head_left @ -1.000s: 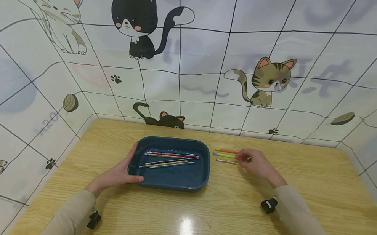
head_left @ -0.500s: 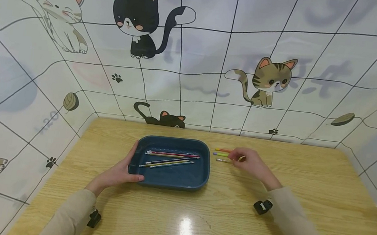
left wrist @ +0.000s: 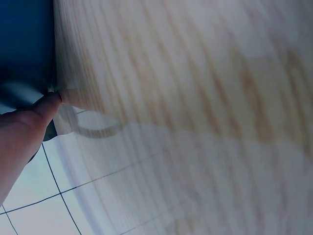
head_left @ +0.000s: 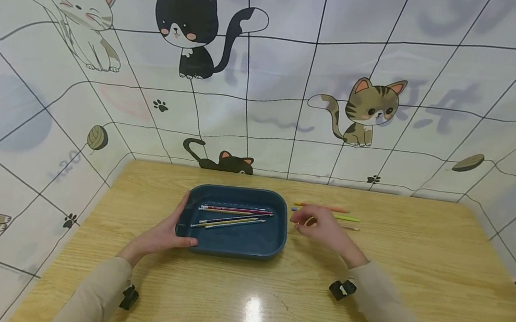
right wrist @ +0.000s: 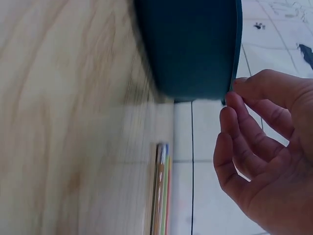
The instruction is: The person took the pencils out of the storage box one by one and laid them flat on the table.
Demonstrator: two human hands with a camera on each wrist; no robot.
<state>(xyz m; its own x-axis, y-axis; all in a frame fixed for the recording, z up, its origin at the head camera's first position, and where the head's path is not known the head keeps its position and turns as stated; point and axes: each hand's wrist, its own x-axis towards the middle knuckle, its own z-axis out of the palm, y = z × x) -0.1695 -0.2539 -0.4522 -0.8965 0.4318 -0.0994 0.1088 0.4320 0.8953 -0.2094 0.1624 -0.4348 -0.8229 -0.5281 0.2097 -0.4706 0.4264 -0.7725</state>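
One wooden desk (head_left: 206,292). Toward its far edge, left of centre, one dark blue tray (head_left: 234,254). Inside the tray: five pencils (head_left: 232,222). Right of it, also toward the far edge: three pencils or pens (head_left: 348,218), for eight in all. Two hands: left hand (head_left: 162,235) and right hand (head_left: 324,228). Two sleeves (head_left: 95,291). Beyond the desk's far and left edges: five printed cats (head_left: 185,17), three paw prints (head_left: 161,105).

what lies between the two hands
Between the left hand and right hand is the dark blue tray with pencils inside; the head view shows it.
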